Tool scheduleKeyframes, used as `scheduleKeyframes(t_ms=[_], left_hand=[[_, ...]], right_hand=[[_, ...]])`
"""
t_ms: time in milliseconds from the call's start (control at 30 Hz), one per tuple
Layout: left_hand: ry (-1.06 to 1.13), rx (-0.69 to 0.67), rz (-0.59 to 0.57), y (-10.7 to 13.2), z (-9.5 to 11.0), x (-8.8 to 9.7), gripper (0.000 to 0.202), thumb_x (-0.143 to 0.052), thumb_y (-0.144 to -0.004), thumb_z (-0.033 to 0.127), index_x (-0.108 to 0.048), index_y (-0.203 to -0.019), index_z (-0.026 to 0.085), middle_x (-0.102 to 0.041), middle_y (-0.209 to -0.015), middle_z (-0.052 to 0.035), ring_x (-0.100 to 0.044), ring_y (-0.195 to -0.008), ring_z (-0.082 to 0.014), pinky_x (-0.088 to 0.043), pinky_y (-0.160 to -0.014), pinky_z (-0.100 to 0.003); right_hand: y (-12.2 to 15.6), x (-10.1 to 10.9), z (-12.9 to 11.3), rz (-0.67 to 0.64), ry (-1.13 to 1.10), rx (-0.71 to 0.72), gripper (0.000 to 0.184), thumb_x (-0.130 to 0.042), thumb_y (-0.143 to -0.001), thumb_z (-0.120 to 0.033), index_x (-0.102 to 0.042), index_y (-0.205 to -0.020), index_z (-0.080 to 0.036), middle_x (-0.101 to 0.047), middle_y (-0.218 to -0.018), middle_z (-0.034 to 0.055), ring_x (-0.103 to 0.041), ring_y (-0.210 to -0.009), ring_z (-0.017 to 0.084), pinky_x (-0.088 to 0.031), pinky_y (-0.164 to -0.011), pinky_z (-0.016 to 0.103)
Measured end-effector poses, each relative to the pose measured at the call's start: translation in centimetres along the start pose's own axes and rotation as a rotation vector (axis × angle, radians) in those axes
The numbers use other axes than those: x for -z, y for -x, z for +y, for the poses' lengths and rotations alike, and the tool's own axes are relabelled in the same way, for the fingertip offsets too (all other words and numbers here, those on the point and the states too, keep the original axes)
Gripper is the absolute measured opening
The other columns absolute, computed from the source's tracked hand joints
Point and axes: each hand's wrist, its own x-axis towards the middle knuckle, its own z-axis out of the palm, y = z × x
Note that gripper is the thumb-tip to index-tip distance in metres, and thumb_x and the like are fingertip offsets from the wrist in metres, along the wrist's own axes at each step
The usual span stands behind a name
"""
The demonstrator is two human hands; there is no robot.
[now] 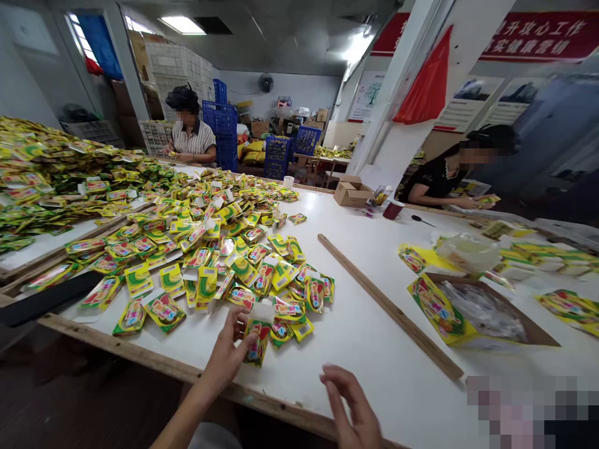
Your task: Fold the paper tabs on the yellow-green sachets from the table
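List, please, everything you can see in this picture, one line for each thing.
table: one, white, wooden rim
packets: very many, yellow-green, heaped across the table's left
wooden strip: one, brown, slanted on the table
cardboard box: one, brown, far side
crates: several, blue, stacked behind
co-workers: two, seated, back and right
held packet: one, yellow-green, near table edge
left hand: fingers shut on the held packet
right hand: open, empty, near edge

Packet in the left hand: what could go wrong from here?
The packet is pinched only by fingertips of the left hand, close to the table edge, so it could slip to the floor. The loose pile lies right beside it, and a sweep might scatter neighbours. The right hand hovers empty, giving no support.
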Motion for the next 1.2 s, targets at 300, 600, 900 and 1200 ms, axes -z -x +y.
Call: scheduleKeyframes(t_ms=[300,600,900,1200], left_hand=[[0.138,0.044,-0.142,3.5,-0.1,-1.2,0.027,-0.058,-0.088,0.032,-0.050,-0.112,0.025,-0.059,-0.103,-0.0046,-0.061,-0.093,-0.0198,-0.050,-0.078,-0.028],[0.045,-0.054,-0.119,2.1,0.8,-1.1,0.019,-0.053,-0.090,0.029,-0.067,-0.099,0.021,-0.064,-0.109,-0.0078,-0.057,-0.108,-0.0236,-0.044,-0.096,-0.035],[0.100,-0.108,-0.098,1.4,0.7,-1.5,0.015,-0.055,-0.089,0.026,-0.066,-0.097,0.021,-0.068,-0.100,-0.0074,-0.063,-0.097,-0.0222,-0.047,-0.089,-0.034],[-0.006,-0.132,-0.084,1.8,1.6,-1.3,0.013,-0.060,-0.086,0.026,-0.069,-0.092,0.020,-0.069,-0.097,-0.0078,-0.063,-0.095,-0.0223,-0.048,-0.088,-0.033]], right_hand=[[-1.7,-7.7,-1.3,-0.276,-0.290,-0.014,0.023,-0.060,-0.086,-0.035,-0.058,-0.106,-0.024,-0.069,-0.100,0.0064,-0.067,-0.094,0.021,-0.054,-0.081,0.029],[-3.5,-8.1,-2.4,-0.333,-0.100,0.113,0.022,-0.056,-0.088,-0.036,-0.066,-0.076,-0.020,-0.068,-0.077,0.0029,-0.065,-0.075,0.020,-0.051,-0.070,0.026],[-3.2,-8.5,-1.4,-0.253,-0.132,0.102,0.021,-0.060,-0.086,-0.036,-0.067,-0.099,-0.022,-0.071,-0.098,0.0061,-0.067,-0.090,0.023,-0.054,-0.079,0.030],[-3.3,-8.2,-2.3,-0.241,-0.081,0.157,0.020,-0.062,-0.085,-0.038,-0.071,-0.092,-0.022,-0.072,-0.091,0.0054,-0.066,-0.084,0.022,-0.054,-0.075,0.028]])
